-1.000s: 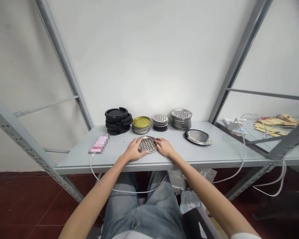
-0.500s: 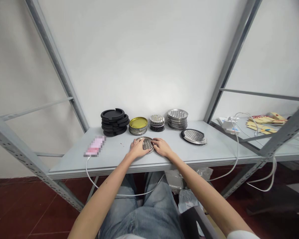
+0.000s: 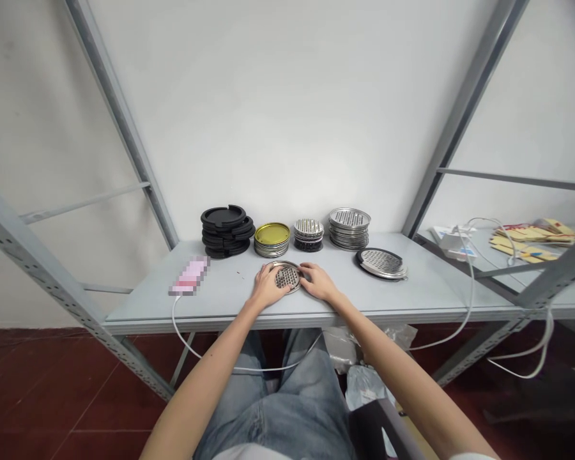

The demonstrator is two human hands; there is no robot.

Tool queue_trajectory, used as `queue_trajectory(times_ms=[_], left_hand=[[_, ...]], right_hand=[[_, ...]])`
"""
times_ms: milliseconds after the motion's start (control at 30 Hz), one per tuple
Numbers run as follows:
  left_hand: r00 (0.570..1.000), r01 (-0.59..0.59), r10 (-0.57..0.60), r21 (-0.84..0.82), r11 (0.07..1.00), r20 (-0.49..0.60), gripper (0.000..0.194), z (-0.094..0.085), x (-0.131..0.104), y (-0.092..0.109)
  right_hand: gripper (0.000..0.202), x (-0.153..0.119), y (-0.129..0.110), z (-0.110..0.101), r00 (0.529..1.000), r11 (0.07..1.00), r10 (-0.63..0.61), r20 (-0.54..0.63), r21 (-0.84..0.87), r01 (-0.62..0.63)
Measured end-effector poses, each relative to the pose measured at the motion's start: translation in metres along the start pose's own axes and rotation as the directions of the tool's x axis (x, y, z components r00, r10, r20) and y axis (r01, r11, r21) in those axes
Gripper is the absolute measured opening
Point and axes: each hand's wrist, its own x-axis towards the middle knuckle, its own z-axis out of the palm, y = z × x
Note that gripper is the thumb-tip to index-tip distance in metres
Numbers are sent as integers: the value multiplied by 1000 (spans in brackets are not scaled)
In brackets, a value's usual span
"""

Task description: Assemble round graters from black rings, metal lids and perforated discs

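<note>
A round metal grater plate (image 3: 287,277) with a perforated face lies on the grey shelf near its front edge. My left hand (image 3: 267,285) is wrapped over its left side, fingers on the far rim and thumb on the near part. At the right rim, my right hand (image 3: 318,281) holds the edge with bent fingers and thumb. Behind the plate stand a stack of gold-topped round metal discs (image 3: 272,235) and a stack of smaller slotted metal discs (image 3: 309,234). The underside of the held plate is hidden.
Black plastic rings (image 3: 224,231) are piled at the back left, and larger slotted metal discs (image 3: 349,229) at the back right. A black-rimmed grater (image 3: 382,263) lies to the right. A phone (image 3: 190,276) with a white cable lies left. Metal posts (image 3: 124,134) frame the shelf.
The view has shifted slightly, so the shelf's contents appear a little further right. My right fingers have drawn back from the plate's face to its right rim. My left hand keeps its hold.
</note>
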Motion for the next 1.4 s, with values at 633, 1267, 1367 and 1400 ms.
queue_trajectory(times_ms=[633, 1267, 1367, 1400], left_hand=[[1000, 27, -27, -35, 999, -10, 49, 1, -2, -3], [999, 5, -4, -31, 999, 44, 57, 1, -4, -3], [1000, -1, 1, -84, 996, -1, 73, 0, -5, -3], [1000, -11, 10, -103, 995, -15, 80, 0, -5, -3]], right_hand=[[33, 2, 5, 3, 1000, 998, -24, -12, 51, 25], [20, 30, 14, 14, 969, 883, 248, -9, 414, -222], [21, 36, 13, 13, 953, 758, 302, 17, 602, -251], [22, 37, 13, 13, 952, 715, 305, 37, 651, -255]])
